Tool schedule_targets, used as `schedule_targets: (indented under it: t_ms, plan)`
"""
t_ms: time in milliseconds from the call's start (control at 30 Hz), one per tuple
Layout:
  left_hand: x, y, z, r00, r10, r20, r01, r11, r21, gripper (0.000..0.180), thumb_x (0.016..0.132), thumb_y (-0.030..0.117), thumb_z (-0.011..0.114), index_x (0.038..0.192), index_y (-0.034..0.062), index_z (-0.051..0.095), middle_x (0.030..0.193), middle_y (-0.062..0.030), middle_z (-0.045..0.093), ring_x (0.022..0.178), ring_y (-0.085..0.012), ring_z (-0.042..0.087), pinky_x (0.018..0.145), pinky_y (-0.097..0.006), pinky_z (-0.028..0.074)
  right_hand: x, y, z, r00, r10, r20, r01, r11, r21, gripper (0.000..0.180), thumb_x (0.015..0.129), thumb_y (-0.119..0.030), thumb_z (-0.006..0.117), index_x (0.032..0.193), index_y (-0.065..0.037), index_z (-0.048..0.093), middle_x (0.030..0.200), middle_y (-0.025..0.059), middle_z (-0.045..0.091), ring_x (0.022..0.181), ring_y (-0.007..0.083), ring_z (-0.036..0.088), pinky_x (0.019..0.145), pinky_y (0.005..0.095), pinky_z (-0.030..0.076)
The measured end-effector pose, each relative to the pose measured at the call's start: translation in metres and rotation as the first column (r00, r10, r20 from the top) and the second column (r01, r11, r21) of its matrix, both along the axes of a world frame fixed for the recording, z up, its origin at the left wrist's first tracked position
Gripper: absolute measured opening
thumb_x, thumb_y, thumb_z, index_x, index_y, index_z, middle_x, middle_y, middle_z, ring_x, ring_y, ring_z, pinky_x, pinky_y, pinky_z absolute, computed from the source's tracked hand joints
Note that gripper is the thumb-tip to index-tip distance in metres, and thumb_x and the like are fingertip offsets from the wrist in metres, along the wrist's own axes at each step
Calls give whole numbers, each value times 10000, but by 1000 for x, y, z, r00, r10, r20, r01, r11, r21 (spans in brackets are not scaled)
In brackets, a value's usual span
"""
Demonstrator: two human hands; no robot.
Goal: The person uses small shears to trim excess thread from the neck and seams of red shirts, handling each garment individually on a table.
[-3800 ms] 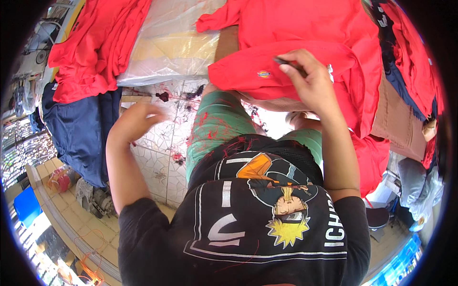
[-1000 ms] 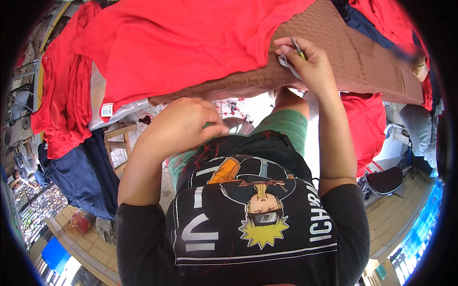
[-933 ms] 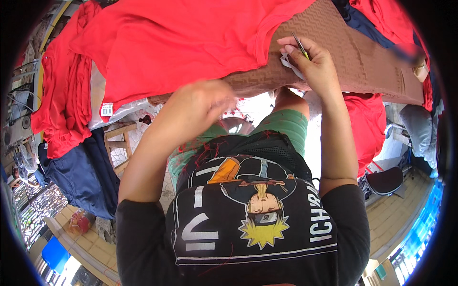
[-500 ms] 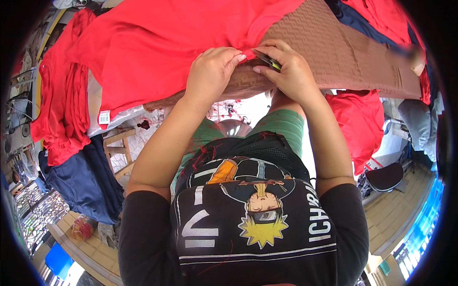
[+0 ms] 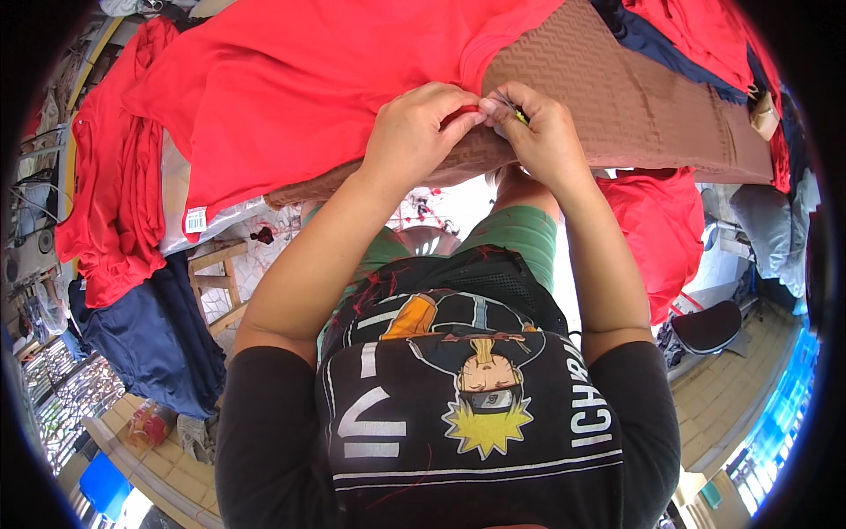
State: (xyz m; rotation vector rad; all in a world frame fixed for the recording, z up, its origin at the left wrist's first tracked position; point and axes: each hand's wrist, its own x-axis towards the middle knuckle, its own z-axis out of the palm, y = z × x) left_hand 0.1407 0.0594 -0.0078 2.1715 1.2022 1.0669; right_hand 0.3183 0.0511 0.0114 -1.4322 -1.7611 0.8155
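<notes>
A large red garment [image 5: 300, 79] lies spread over a brown cloth-covered board [image 5: 626, 97] in front of me. My left hand [image 5: 419, 132] pinches the near edge of the garment, with a bit of red cloth showing between thumb and fingers. Close against it, my right hand [image 5: 542, 132] is closed around small thread snips [image 5: 520, 115] with a yellow-green part; the fingers hide most of the tool. The fingertips of both hands meet at the garment's edge. Whether a thread is between them is too small to tell.
Red clothes [image 5: 110, 194] and dark blue cloth [image 5: 154, 339] hang at the left beside a wooden stool [image 5: 216, 280]. At the right are another red cloth [image 5: 656, 234], a dark rounded seat [image 5: 708, 328] and piled red and navy garments [image 5: 696, 44]. Thread scraps litter the pale floor [image 5: 423, 207].
Both hands have shifted a little to the right along the garment's edge. The fingertips, apart before, now come together, and the snips have turned and show less between the right fingers.
</notes>
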Motion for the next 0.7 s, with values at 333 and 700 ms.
schedule_targets:
  t_ms: [333, 700]
  plan:
    - [-2, -2, 4, 993, 120, 19, -113, 969, -217, 213, 983, 212, 525, 940, 32, 632, 789, -111, 658, 743, -211, 655, 647, -300, 502, 5, 16, -13, 977, 147, -156, -154, 987, -37, 150, 878, -49, 600, 1002, -31, 681, 979, 112, 672, 895, 228, 644, 798, 315, 491]
    - [-75, -18, 60, 836, -278, 473, 468, 811, -352, 201, 925, 178, 562, 817, 20, 625, 1019, -56, 613, 935, -124, 537, 857, -277, 413, 7, 14, -5, 969, 227, -94, -235, 969, -76, 206, 825, -39, 674, 1030, -34, 678, 1046, 76, 665, 990, 185, 623, 885, 294, 464]
